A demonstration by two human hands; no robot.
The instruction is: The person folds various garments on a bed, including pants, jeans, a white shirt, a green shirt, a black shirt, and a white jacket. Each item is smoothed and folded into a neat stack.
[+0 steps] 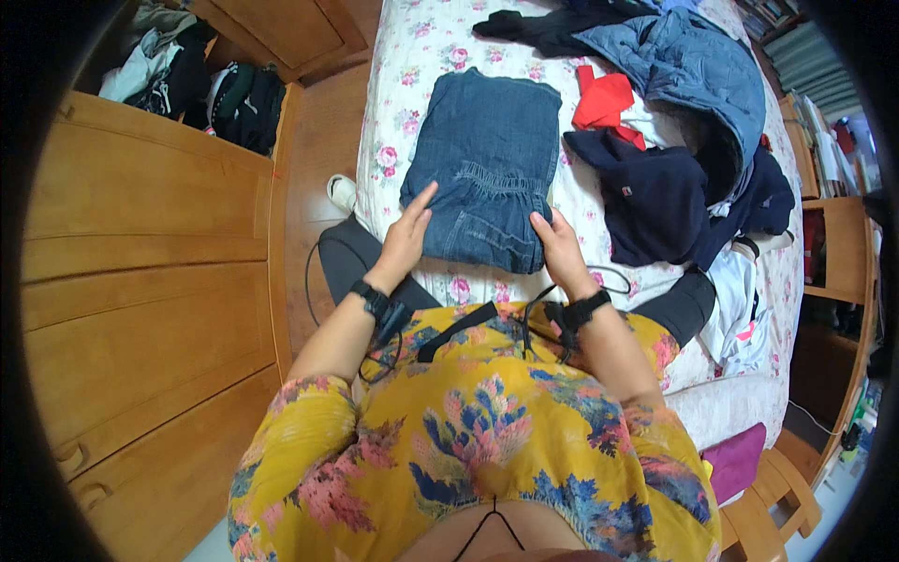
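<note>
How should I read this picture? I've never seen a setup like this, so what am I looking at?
There is no robot here, just a person using two bare hands. This single wide, round-edged view comes from a camera on the person's head, looking down, so the picture's left is the person's left.

In front lies a bed with a flowered sheet. The left hand touches the left side of a folded denim garment, and the right hand is at its lower right edge; how firmly either grips is hard to tell.

To the right lie a puffy blue jacket, a red cloth and dark clothes.
</note>
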